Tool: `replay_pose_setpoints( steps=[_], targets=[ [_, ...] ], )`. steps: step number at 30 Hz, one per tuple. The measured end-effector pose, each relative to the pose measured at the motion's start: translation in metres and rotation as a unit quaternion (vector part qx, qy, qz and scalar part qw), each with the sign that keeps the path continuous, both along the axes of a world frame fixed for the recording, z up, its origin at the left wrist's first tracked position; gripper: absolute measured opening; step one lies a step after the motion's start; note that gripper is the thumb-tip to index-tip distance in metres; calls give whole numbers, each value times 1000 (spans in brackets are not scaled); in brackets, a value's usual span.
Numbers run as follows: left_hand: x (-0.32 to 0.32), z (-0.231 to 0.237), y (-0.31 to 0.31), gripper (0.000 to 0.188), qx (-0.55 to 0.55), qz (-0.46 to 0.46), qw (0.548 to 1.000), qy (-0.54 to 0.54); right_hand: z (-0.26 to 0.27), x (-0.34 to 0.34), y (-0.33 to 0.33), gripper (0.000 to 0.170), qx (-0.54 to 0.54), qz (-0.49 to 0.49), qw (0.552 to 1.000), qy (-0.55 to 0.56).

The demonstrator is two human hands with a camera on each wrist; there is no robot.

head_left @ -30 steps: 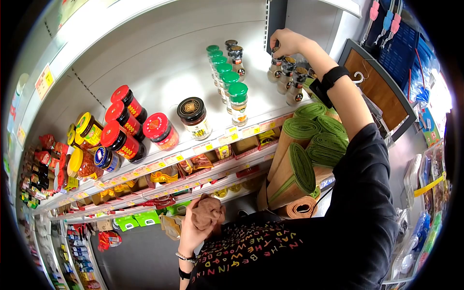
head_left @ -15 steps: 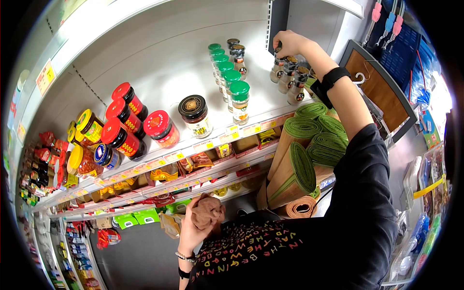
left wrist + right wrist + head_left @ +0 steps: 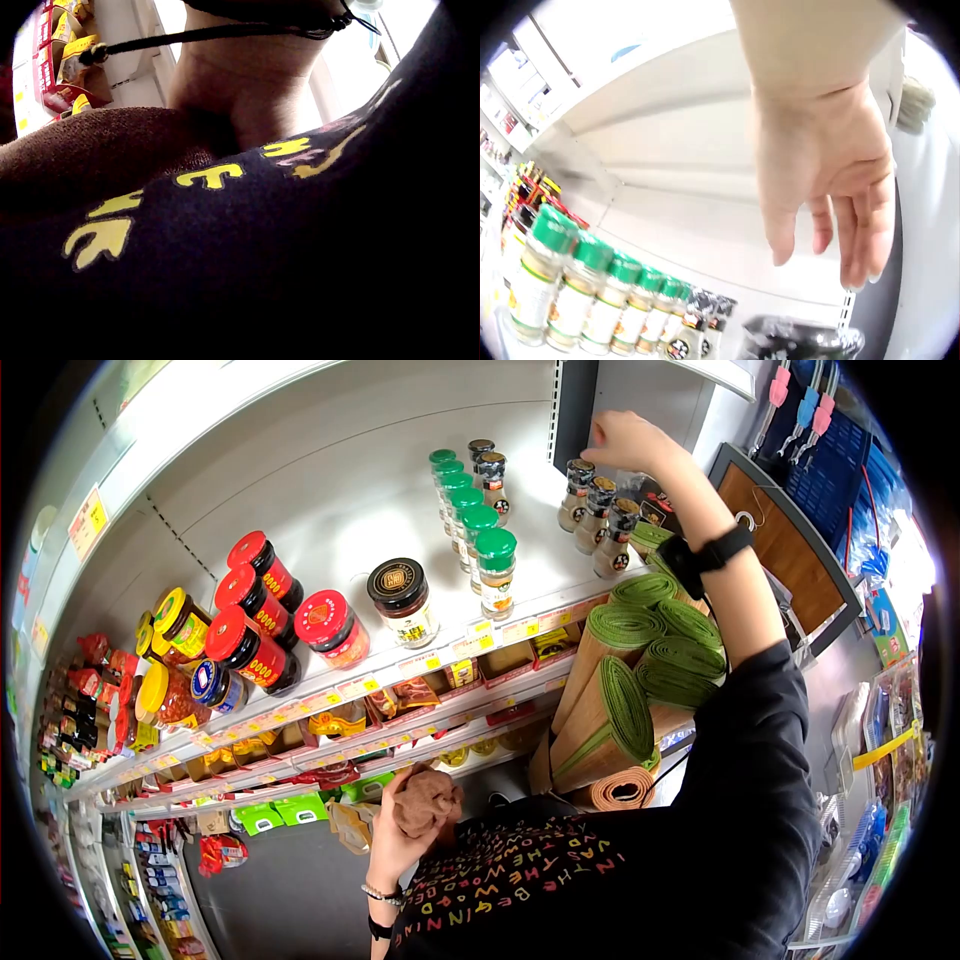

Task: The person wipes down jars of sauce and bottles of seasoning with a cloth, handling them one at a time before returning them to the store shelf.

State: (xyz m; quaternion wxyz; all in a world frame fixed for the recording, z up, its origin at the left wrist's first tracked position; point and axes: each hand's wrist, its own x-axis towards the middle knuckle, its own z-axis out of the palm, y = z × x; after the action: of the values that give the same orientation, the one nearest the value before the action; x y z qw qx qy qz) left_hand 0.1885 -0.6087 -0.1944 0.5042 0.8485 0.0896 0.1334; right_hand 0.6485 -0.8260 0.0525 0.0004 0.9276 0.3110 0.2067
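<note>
My left hand holds a bunched brown cloth low against the black shirt; the left wrist view shows the cloth beside the wrist, the fingers hidden. Above a row of black-capped spice bottles at the shelf's right end, my right hand hovers with nothing in it. The right wrist view shows that hand with loosely extended fingers, over a black bottle cap. Left of it stand a row of green-capped spice bottles and another pair of black-capped bottles.
On the same shelf stand a black-lidded jar, red-lidded jars and yellow-lidded jars. Rolled green-edged mats stand upright below the right end. A framed board leans at the right. Packets fill the lower shelves.
My right hand has let go of the rearmost black-capped bottle in the right row and risen up and to the right. The left hand with the cloth stays nearly still.
</note>
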Motion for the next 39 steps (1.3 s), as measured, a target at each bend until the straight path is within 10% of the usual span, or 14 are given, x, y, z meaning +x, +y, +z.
replay_pose_setpoints(
  steps=[6,10,39],
  targets=[
    [2,-2,1,78,-40,-4,999,26,5,-81,-15,33,-31,-127,958,254],
    [12,-1,-2,78,-7,-26,999,18,-33,-63,-37,29,54,12,993,103],
    [15,-10,-7,77,4,-47,999,20,-39,-46,-62,30,100,-21,989,109]
  ],
)
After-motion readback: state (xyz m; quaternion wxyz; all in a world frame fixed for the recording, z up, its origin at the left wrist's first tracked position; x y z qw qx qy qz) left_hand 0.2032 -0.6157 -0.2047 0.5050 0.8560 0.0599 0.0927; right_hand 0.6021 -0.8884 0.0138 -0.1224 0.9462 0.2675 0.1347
